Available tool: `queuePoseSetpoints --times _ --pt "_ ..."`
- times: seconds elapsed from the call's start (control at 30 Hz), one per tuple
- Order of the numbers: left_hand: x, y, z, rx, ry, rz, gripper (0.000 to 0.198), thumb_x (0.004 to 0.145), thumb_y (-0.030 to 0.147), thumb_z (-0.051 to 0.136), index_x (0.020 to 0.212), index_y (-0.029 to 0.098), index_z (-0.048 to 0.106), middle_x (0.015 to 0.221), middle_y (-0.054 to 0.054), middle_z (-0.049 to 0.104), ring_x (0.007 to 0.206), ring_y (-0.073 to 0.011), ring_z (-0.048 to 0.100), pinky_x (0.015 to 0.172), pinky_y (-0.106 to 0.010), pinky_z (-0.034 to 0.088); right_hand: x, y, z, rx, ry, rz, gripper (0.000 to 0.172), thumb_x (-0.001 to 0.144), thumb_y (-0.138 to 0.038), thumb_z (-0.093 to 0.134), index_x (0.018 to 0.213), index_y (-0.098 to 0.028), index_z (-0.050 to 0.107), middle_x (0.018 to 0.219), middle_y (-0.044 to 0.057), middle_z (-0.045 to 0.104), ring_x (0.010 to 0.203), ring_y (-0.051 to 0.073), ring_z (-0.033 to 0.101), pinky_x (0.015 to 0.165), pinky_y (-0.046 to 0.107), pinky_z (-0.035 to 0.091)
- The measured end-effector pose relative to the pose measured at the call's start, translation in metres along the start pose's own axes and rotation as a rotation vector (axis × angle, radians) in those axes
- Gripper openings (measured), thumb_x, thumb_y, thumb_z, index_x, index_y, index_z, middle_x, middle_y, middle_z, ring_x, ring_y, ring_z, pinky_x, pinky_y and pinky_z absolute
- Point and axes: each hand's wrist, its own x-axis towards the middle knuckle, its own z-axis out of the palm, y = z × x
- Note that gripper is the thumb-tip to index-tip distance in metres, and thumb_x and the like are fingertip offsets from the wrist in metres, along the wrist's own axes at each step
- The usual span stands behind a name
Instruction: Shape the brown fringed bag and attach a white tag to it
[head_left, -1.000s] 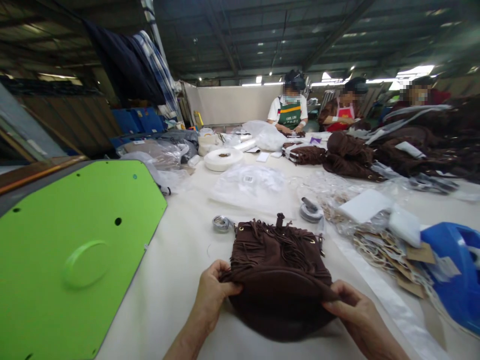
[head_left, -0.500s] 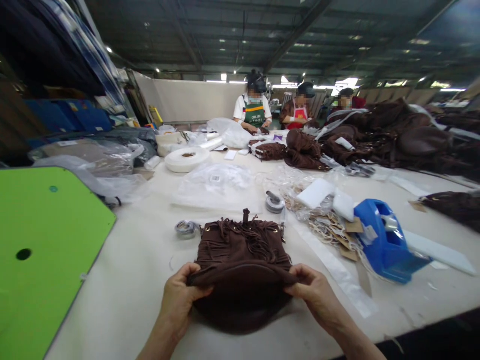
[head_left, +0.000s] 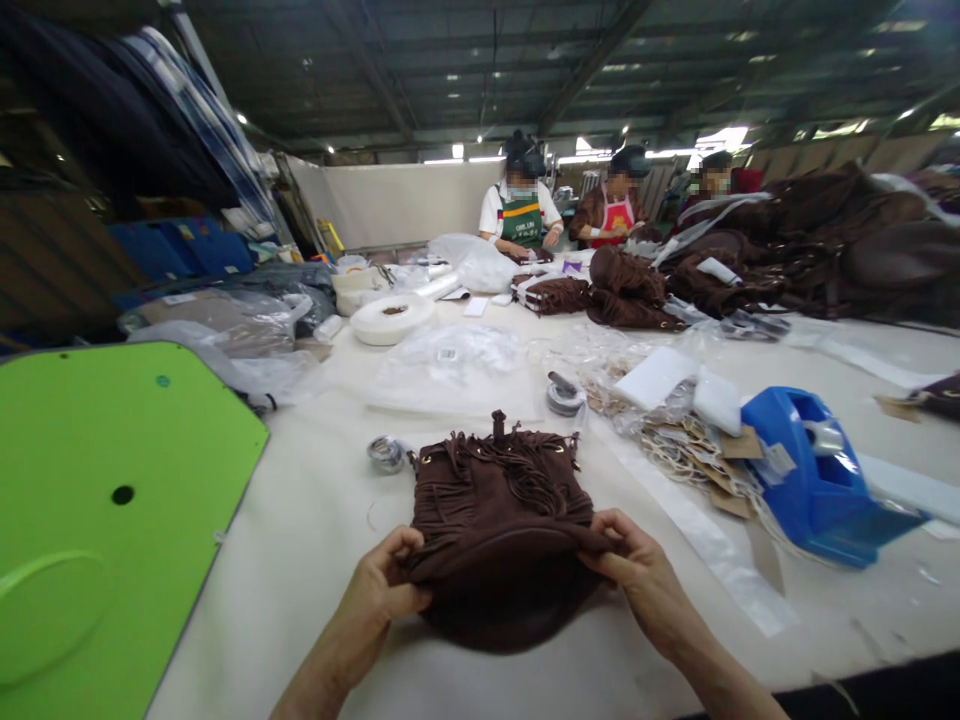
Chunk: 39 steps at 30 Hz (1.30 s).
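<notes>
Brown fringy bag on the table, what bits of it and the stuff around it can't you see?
Head view, brown fringed bag: its inside and underside, hidden by its own suede.
Head view, left hand and right hand: several fingers tucked under the bag's base.
Head view, green board: cut off by the left edge.
Head view, paper tags: print too small to read.

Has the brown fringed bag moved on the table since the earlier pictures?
No. The brown fringed bag keeps its top left corner right beside the small silver roll, as before; only the camera view has shifted.
</notes>
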Motion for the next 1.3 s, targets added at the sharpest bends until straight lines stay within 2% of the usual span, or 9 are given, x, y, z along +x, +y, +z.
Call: queuePoseSetpoints --times 0.1,0.2,0.3,0.43,0.67,0.87,1.03,1.17,1.3 --pt "0.003 -0.001 0.002 0.008 0.097 0.077 0.024 0.050 0.015 0.066 0.064 0.019 0.047 0.061 0.007 0.050 0.060 -0.0099 0.042 0.056 -0.020 0.031 -0.001 -0.003 -0.003 -0.043 0.021 -0.048 0.012 0.058 -0.025 0.065 0.066 -0.020 0.059 0.056 -0.006 0.049 0.054 0.010 0.038 0.050 0.022 0.027" --pt "0.007 -0.009 0.004 0.140 0.262 0.174 0.019 0.051 0.019 0.066 0.059 0.019 0.049 0.058 0.007 0.049 0.061 -0.0109 0.042 0.058 -0.020 0.032 -0.002 0.000 -0.004 -0.041 0.075 -0.041 0.008 0.052 -0.020 0.064 0.060 -0.019 0.064 0.055 -0.004 0.053 0.056 0.012 0.042 0.052 0.023 0.032" --pt "0.006 -0.017 0.004 0.277 0.343 0.223 0.009 0.053 0.020 0.061 0.057 0.019 0.053 0.058 0.005 0.049 0.062 -0.0128 0.043 0.059 -0.021 0.034 -0.002 0.009 -0.005 -0.040 0.117 -0.067 0.004 0.049 -0.018 0.064 0.052 -0.020 0.064 0.054 -0.003 0.054 0.058 0.013 0.045 0.054 0.024 0.035" --pt "-0.003 -0.024 -0.001 0.414 0.286 0.321 0.002 0.061 0.020 0.056 0.061 0.021 0.056 0.063 0.004 0.052 0.066 -0.0141 0.046 0.062 -0.021 0.036 -0.004 0.023 -0.011 -0.089 0.080 -0.217 0.003 0.058 -0.021 0.064 0.058 -0.022 0.067 0.063 -0.001 0.057 0.065 0.015 0.049 0.060 0.025 0.039" --pt "-0.006 -0.032 -0.008 0.615 0.223 0.426 0.007 0.069 0.018 0.052 0.067 0.022 0.058 0.068 0.002 0.055 0.067 -0.0146 0.050 0.063 -0.021 0.039 -0.004 0.031 -0.017 -0.288 0.013 -0.366 0.015 0.066 -0.014 0.053 0.061 -0.022 0.065 0.069 0.002 0.057 0.071 0.018 0.052 0.063 0.026 0.041" --pt "-0.001 -0.034 -0.008 0.587 0.235 0.345 0.007 0.064 0.016 0.052 0.061 0.022 0.054 0.062 0.003 0.052 0.061 -0.0141 0.046 0.058 -0.021 0.037 -0.001 0.031 -0.016 -0.409 -0.014 -0.413 0.023 0.059 -0.009 0.044 0.060 -0.022 0.063 0.065 0.001 0.053 0.065 0.016 0.052 0.060 0.025 0.040" --pt "-0.002 -0.035 0.002 0.485 0.373 0.418 0.010 0.059 0.017 0.055 0.054 0.021 0.048 0.065 0.003 0.048 0.065 -0.0143 0.045 0.062 -0.021 0.037 -0.001 0.033 -0.016 -0.350 0.038 -0.392 0.017 0.060 -0.012 0.051 0.062 -0.023 0.064 0.069 0.002 0.057 0.070 0.019 0.054 0.063 0.027 0.042" --pt "0.001 -0.036 0.008 0.290 0.494 0.248 0.015 0.050 0.018 0.057 0.054 0.021 0.044 0.060 0.005 0.044 0.062 -0.0133 0.041 0.058 -0.020 0.034 0.002 0.034 -0.013 -0.224 0.086 -0.279 0.007 0.058 -0.015 0.060 0.058 -0.022 0.062 0.077 0.003 0.061 0.076 0.021 0.055 0.065 0.028 0.043" --pt "-0.001 -0.033 0.008 0.271 0.553 0.167 0.015 0.047 0.020 0.058 0.054 0.021 0.045 0.056 0.006 0.043 0.059 -0.0127 0.040 0.055 -0.020 0.032 0.002 0.033 -0.009 -0.116 0.117 -0.203 0.009 0.054 -0.017 0.064 0.052 -0.020 0.057 0.066 0.001 0.057 0.066 0.018 0.053 0.058 0.026 0.041"
